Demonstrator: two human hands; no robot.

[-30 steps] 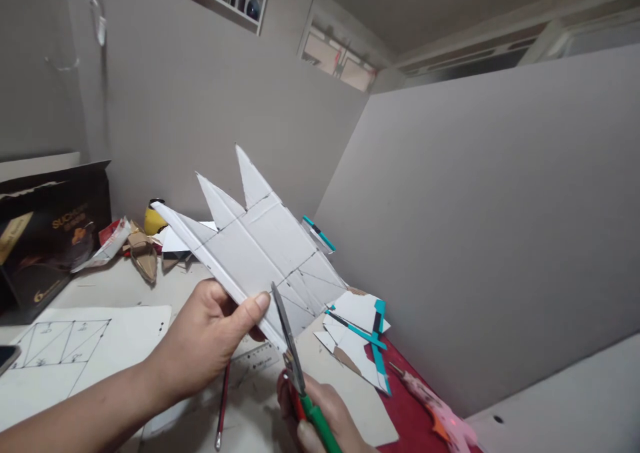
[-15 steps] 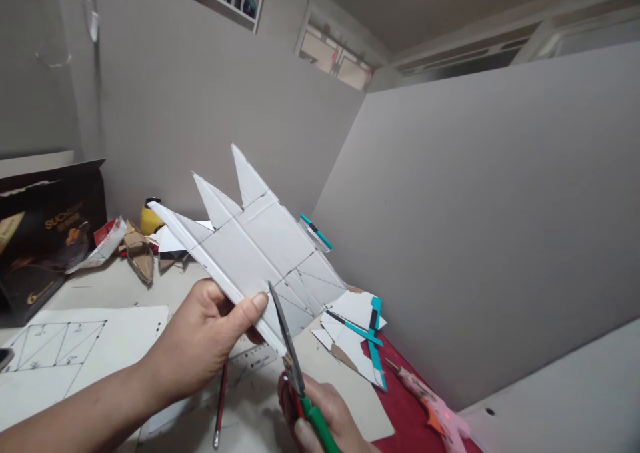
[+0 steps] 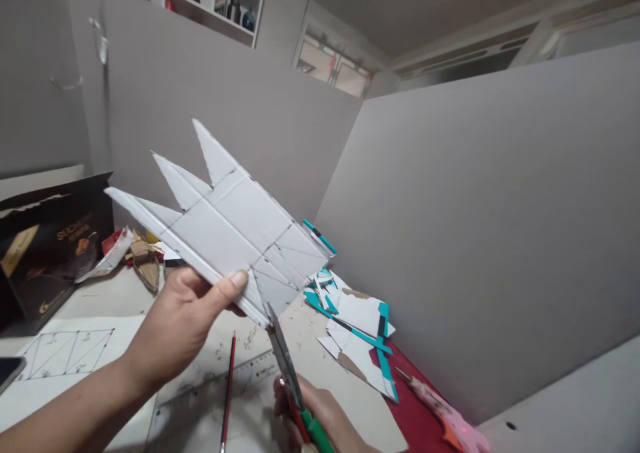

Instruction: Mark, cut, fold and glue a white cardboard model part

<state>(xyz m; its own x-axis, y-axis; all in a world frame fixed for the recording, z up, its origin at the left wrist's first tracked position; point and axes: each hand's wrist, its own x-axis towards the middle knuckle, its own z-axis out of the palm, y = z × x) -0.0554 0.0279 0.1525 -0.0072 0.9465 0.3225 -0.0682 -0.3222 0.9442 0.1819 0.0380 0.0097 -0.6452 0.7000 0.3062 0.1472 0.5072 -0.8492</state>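
Note:
My left hand (image 3: 183, 319) grips the near edge of a white cardboard piece (image 3: 225, 213), thumb on top and fingers underneath. Three pointed triangles run along its far left end, and pencil lines with diagonals cross its surface. In my right hand (image 3: 320, 413) is a pair of scissors (image 3: 285, 353) with green and red handles. Their blades point up at the cardboard's lower right corner, with one blade tip over its face. Below the cardboard, a red and black pencil (image 3: 229, 386) lies on the table across a clear ruler (image 3: 200, 396).
Cut white and teal cardboard scraps (image 3: 360, 333) lie at right on a red cloth (image 3: 400, 373), beside a pink glue gun (image 3: 440, 406). On the left stand a black box (image 3: 55, 246) and a paper with a drawn grid (image 3: 70, 353). A phone (image 3: 10, 373) sits at the left edge.
The cardboard and my left hand have shifted left in view. The scissors' tips now sit lower, nearer the cardboard's corner. More of the scraps and ruler shows.

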